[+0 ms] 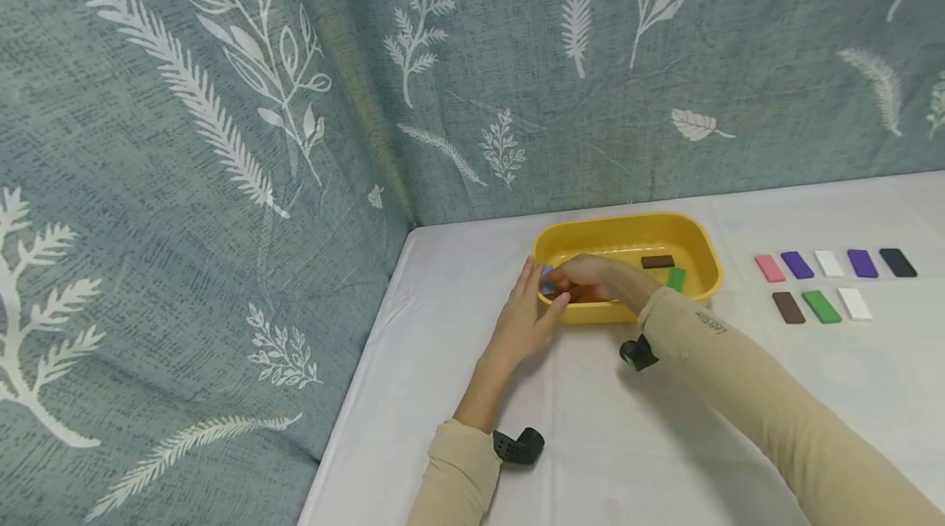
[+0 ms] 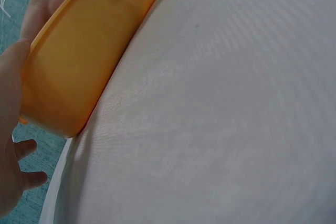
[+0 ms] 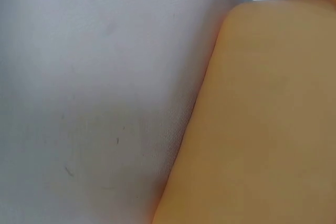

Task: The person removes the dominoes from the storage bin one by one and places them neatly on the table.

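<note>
A yellow plastic bin stands on the white-covered table. My left hand lies against its left end, thumb at the front rim and the other fingers stretched along the outside. In the left wrist view that thumb touches the rim of the bin. My right hand reaches over the front wall into the bin, fingertips at a small blue tile by the left end. Whether they pinch it is hidden. A brown tile and a green tile lie in the bin's right part.
Right of the bin, small tiles lie in two rows: pink, purple, white and black behind, with brown, green and white in front. A patterned curtain hangs behind and at the left.
</note>
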The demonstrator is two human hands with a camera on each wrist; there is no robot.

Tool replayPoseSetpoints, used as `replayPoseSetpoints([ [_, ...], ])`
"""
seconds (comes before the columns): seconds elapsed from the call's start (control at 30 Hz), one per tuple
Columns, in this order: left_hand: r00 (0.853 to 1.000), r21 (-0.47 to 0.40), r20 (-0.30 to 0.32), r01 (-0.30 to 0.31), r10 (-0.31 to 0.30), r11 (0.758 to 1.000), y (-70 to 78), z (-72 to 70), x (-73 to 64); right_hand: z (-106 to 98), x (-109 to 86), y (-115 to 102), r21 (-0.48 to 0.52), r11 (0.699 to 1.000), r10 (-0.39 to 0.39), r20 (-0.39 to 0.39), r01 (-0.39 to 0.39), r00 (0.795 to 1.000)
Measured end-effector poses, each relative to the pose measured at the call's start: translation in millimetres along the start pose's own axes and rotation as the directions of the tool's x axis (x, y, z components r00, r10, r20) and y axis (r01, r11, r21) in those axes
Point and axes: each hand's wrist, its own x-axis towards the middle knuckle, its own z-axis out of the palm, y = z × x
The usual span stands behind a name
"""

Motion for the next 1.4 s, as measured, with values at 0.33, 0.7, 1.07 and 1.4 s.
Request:
replayPoseSetpoints([
  [0.33, 1.0, -0.005, 0.003, -0.003, 0.003, 1.0, -1.6, 0.6, -0.5, -5.3, -1.8, 1.5, 0.112, 0.994, 0.017, -0.016, -0.015, 1.0],
  [0.7, 1.0, 0.004, 0.019, 0.001, -0.001, 1.0, -1.6, 1.4, -1.1, -38.9, -34.2, -6.4, 0.127, 0.99, 0.062, -0.07, -0.053, 0.996],
  [1.07, 1.0, -0.001, 0.012, 0.014, -0.014, 1.0, -3.3, 0.0, -4.1, -90.9, -87.9, -15.1, 0.077, 0.997, 0.014, -0.166, -0.001, 0.986],
  [1.4, 1.0, -0.016, 0.005, 0.007, -0.007, 1.0, -2.1, 1.2, -3.3, -155.4, -149.0, -4.1, 0.007, 1.0, 0.027, -0.265, -0.027, 0.964],
])
